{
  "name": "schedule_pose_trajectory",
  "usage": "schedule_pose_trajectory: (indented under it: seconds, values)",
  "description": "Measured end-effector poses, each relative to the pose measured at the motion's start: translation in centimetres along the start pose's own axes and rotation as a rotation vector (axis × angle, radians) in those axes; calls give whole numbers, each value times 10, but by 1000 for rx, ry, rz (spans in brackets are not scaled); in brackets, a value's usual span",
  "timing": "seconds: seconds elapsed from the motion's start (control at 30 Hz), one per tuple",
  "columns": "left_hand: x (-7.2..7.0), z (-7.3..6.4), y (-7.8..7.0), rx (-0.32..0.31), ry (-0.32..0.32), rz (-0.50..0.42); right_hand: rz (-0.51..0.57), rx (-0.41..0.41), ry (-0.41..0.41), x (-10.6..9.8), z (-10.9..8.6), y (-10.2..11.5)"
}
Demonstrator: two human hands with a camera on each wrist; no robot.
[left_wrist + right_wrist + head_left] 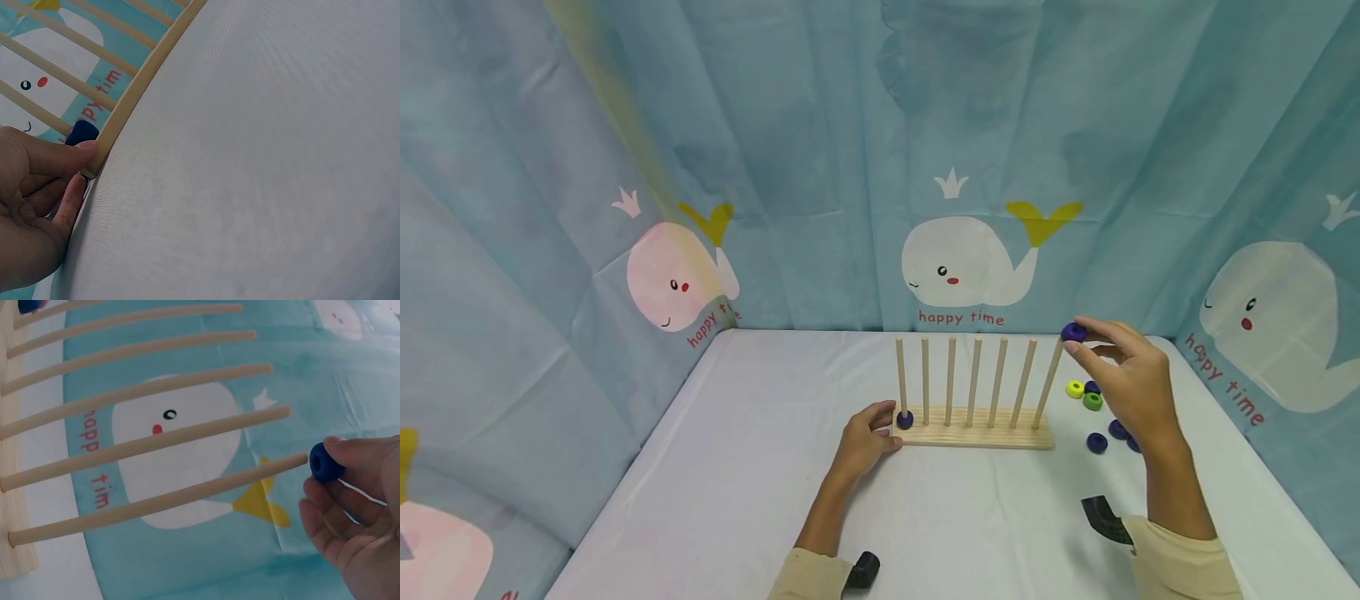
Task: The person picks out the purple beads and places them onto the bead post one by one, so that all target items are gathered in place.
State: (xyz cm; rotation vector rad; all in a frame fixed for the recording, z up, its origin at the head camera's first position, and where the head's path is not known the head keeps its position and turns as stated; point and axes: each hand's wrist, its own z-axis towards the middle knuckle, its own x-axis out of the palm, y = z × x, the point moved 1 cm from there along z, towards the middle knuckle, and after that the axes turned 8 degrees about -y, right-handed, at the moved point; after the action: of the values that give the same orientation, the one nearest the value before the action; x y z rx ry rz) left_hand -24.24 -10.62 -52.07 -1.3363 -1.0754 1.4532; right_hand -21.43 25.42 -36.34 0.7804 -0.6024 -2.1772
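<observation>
Table [737, 475]: white surface. A wooden peg rack [973, 436] stands upright on it, at middle. To the right, on the far side, a yellow bead [1075, 389], a dark blue bead [1093, 387] and a green bead [1092, 402] lie grouped; nearer lie three blue beads [1097, 443], one partly hidden.

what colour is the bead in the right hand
The bead looks dark blue, best seen in the right wrist view.

My sleeves [808, 577] are pale beige, ending short of my bare hands [1135, 383]. Beside the right cuff [1172, 547] juts a curved black piece [1105, 520]; beside the left, a stubbier black piece [863, 571], rounded off.
</observation>
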Motion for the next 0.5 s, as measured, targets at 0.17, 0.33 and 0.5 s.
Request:
schedule_pose_trajectory:
  seconds: [0.17,0.33,0.5]
  values:
    - [0,0,-1,-5,-3,14,41,-27,6,4,2,9]
    - [0,0,0,-3,2,17,92,-34,23,7,3,15]
    - [0,0,1,3,3,4,122,-32,46,12,5,20]
